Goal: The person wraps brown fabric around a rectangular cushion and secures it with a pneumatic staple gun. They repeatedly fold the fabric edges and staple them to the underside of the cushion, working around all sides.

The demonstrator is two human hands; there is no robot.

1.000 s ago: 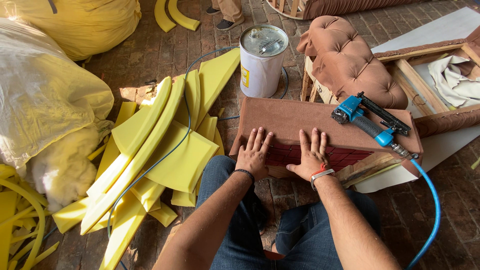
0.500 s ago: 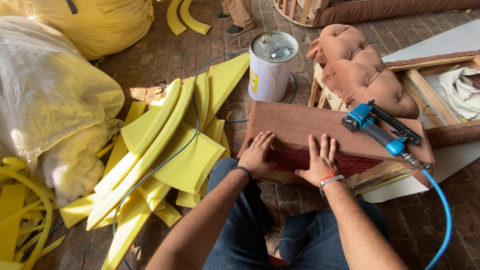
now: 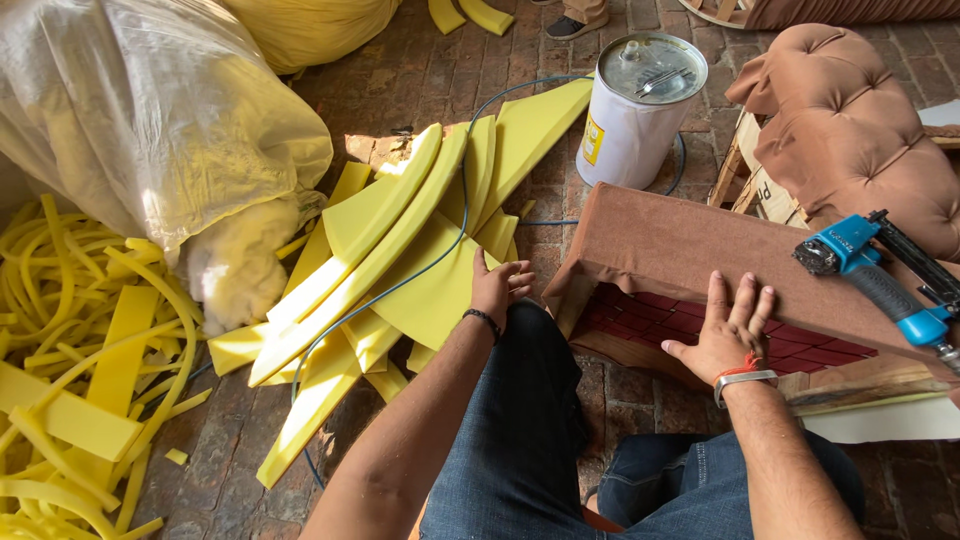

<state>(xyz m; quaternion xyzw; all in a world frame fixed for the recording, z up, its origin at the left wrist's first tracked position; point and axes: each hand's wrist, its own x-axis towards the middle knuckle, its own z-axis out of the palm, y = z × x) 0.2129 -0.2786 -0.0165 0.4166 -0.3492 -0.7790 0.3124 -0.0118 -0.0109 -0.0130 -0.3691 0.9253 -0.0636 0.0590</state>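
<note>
Two hands: right hand [image 3: 725, 335] flat, fingers spread, on brown panel [image 3: 700, 255], long axis running left–right beneath them; left hand [image 3: 497, 288], fingers loosely curled, empty, touching yellow foam [image 3: 440, 290], panel rightward.

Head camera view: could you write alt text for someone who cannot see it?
A seated person's right hand presses flat on a brown fabric-covered panel, while the left hand reaches over yellow foam pieces on a brick floor. A blue staple gun lies on the panel beside a white can.
</note>
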